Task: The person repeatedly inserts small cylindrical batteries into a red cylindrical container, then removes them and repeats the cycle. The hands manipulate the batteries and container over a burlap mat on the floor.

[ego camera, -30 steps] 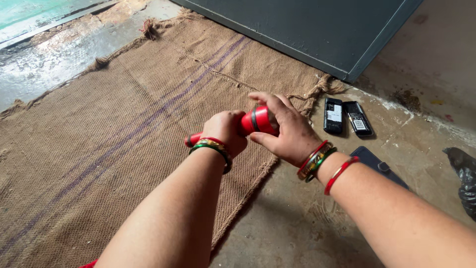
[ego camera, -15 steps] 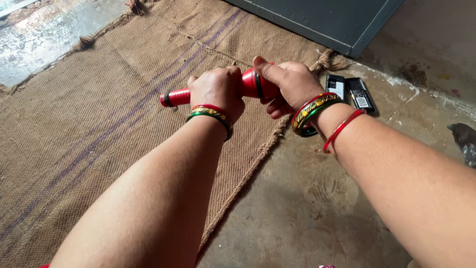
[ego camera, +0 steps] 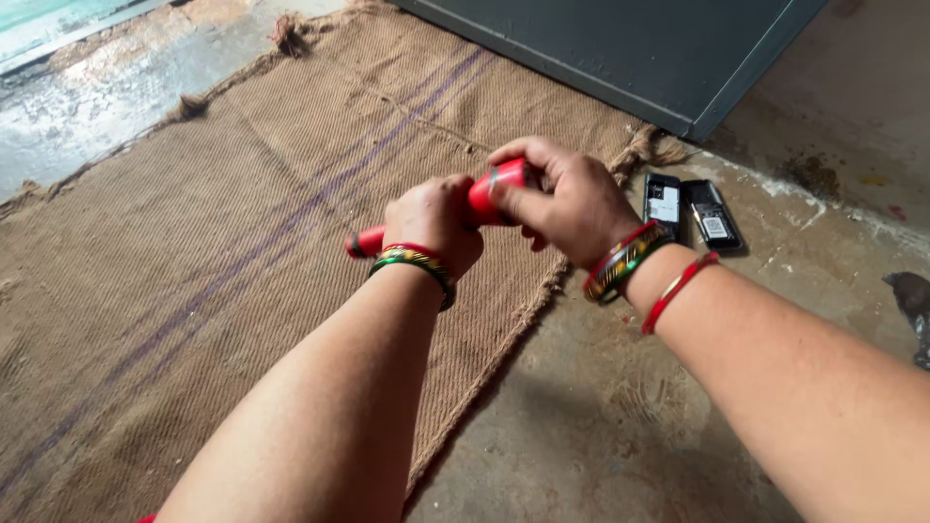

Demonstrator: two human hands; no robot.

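Note:
A red cylindrical flashlight is held between both hands above a jute mat. My left hand wraps around its body, with the narrow tail end poking out to the left. The wider head end, with a silver ring, sits in the closed fingers of my right hand. Both wrists carry coloured bangles, and a red thread circles the right forearm.
Two small black phones lie side by side on the concrete floor right of the mat. A dark grey metal door stands behind. A wet floor patch is at the far left. A dark object sits at the right edge.
Both hands have kept their grip on the flashlight; they lifted away from me half a second ago and have come back lower and nearer. The grip around the head end has shifted slightly.

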